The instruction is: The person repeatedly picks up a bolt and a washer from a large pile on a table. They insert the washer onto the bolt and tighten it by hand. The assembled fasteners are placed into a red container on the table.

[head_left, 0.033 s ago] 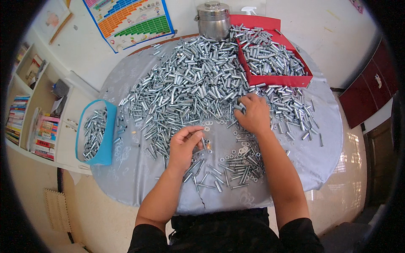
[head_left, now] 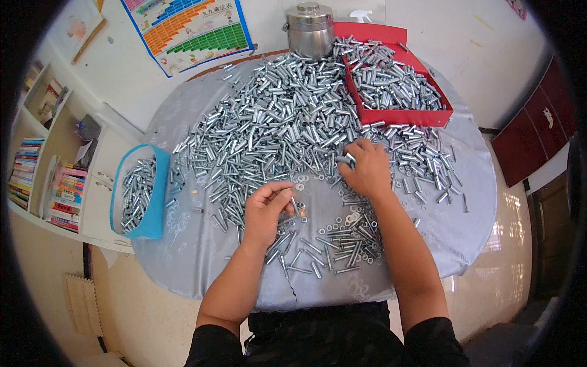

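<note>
A large heap of short silver metal sleeves [head_left: 275, 122] covers the round table's grey cloth [head_left: 202, 257]. My left hand [head_left: 268, 211] is curled, pinching a thin bolt [head_left: 295, 207] at its fingertips just above the cloth. My right hand [head_left: 369, 170] rests on the near edge of the heap, its fingers closed on a metal sleeve [head_left: 346, 160]. Between my forearms lies a small scatter of bolts and washers [head_left: 342, 240].
A red tray [head_left: 400, 116] full of sleeves sits at the back right, with a steel pot [head_left: 310, 27] beside it. A blue basket [head_left: 156, 177] holding sleeves hangs at the table's left edge. Bookshelves [head_left: 43, 165] stand at the left, and a dark red cabinet [head_left: 538, 122] at the right.
</note>
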`<state>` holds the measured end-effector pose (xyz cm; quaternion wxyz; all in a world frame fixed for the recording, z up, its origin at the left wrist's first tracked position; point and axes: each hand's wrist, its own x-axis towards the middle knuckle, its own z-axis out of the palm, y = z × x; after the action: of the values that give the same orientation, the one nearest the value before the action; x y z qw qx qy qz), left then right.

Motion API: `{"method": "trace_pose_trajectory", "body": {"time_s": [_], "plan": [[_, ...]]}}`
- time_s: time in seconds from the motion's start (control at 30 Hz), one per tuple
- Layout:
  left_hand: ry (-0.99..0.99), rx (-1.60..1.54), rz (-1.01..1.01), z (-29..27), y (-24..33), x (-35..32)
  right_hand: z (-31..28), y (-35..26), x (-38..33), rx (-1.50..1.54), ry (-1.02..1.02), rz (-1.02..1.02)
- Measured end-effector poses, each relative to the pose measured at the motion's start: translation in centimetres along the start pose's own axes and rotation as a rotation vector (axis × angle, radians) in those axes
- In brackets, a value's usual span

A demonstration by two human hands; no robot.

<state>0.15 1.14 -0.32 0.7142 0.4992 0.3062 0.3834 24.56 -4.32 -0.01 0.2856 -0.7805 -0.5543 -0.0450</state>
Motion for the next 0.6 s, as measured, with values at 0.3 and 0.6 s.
{"method": "trace_pose_trajectory", "body": {"time_s": [0.3,0.6], "plan": [[0.069,-0.2,-0.049,1.4,2.7,-0.7,-3.5,-0.4,-3.2,0.216,-0.294,-0.258],[0.113,-0.228,0.027,2.8,0.9,0.8,-5.4,-0.5,-2.8,0.407,-0.49,-0.259]]}}
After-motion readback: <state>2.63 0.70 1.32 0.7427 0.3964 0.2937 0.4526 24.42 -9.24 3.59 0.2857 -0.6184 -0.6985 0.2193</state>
